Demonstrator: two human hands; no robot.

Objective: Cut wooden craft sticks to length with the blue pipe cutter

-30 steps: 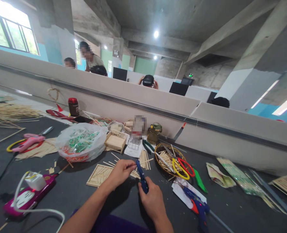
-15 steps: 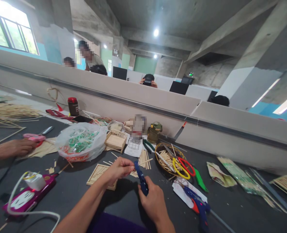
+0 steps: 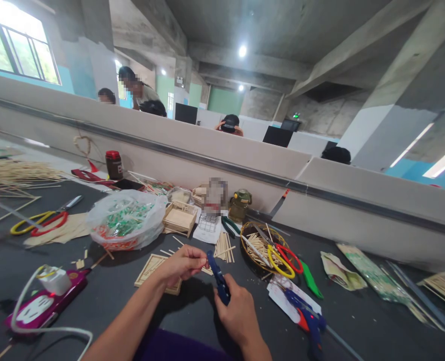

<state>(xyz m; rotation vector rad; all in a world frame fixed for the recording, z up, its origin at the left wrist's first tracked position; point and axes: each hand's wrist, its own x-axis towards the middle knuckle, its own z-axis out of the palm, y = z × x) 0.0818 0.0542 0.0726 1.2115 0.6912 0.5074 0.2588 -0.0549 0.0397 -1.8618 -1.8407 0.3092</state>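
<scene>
My right hand (image 3: 235,303) is wrapped round the handles of a dark blue hand tool (image 3: 218,278), whose head points up and away. Close to the tool's tip, my left hand (image 3: 185,263) is pinched on something too small to make out. Below and behind my left wrist lies a flat wooden stick frame (image 3: 151,268), partly covered by the arm. Loose sticks (image 3: 225,246) rest on the table just beyond the tool. A round basket (image 3: 258,248) of short sticks, with scissors (image 3: 280,260) on it, stands to the right.
A blue glue gun (image 3: 307,311) lies at right on white paper. A plastic bag (image 3: 127,218), a small wooden box (image 3: 179,219), a green jar (image 3: 240,204) and pliers (image 3: 228,226) are farther back. At left are red-yellow scissors (image 3: 49,221) and a purple power strip (image 3: 38,306).
Another person's hand at left has withdrawn with the pink tool, uncovering the red-yellow scissors. My left hand has shifted very slightly left; my right hand holds the blue tool as before.
</scene>
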